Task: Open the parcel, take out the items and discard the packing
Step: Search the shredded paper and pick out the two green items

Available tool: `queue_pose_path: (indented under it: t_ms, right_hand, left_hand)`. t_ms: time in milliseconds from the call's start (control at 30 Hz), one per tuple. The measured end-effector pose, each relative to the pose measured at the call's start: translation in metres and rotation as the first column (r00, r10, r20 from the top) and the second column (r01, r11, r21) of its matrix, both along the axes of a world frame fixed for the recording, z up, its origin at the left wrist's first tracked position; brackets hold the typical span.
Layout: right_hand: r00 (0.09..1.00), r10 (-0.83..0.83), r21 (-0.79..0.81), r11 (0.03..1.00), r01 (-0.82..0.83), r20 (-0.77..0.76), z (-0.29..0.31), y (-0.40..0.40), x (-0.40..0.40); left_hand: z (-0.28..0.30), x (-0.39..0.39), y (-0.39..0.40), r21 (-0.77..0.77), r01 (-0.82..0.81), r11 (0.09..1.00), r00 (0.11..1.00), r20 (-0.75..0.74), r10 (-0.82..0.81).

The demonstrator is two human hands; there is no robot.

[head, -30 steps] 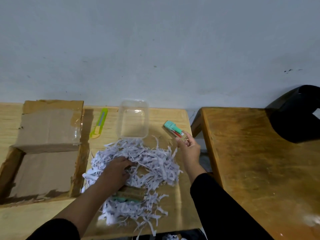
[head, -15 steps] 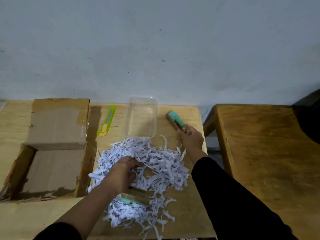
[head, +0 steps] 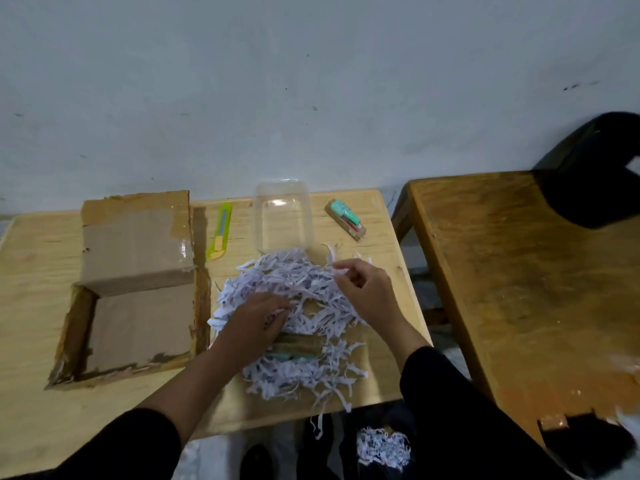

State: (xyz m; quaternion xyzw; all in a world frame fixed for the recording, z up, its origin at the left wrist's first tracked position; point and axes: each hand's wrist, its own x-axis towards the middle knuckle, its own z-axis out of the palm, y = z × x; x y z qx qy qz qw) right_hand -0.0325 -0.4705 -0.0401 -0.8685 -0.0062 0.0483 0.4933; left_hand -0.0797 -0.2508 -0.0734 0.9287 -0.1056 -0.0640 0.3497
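While buried in the shredded paper (head: 304, 292) mid-worktop (head: 41, 292), left hand (head: 256, 320) curled, grip unclear; right hand (head: 363, 289) pinching strands. Opened parcel (head: 138, 285) left; boxed item (head: 345, 219) beyond.

On the table (head: 381, 216), the box (head: 138, 289) lies left of the shreds (head: 304, 289); knife (head: 220, 231) and tub (head: 283, 220) lie behind them. A packet (head: 345, 220) lies right of the tub.

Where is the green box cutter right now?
In the head view, the box cutter lies on the table's far side, between the open cardboard box and the clear plastic tub, untouched.
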Motion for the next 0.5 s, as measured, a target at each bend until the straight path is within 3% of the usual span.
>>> queue_pose_path:
  t_ms: [133, 300, 500]
  right_hand:
    - [0.939, 0.209, 0.002, 0.976, -0.217, -0.271, -0.007, 0.016, -0.05]
    - [0.946, 0.237, -0.249, 0.924, -0.289, -0.22, -0.02, 0.024, -0.083]
    - [0.978, 0.075, -0.246, 0.961, -0.123, -0.197, -0.027, 0.023, -0.086]
  left_hand:
    - [0.003, -0.025, 0.005, -0.02, 0.114, 0.993, 0.993, -0.001, -0.114]
    - [-0.015, -0.044, 0.011, 0.048, 0.147, 0.988, 0.986, -0.088, -0.143]
    - [-0.024, -0.044, 0.009, -0.016, -0.012, 1.0, 0.97, -0.243, 0.008]
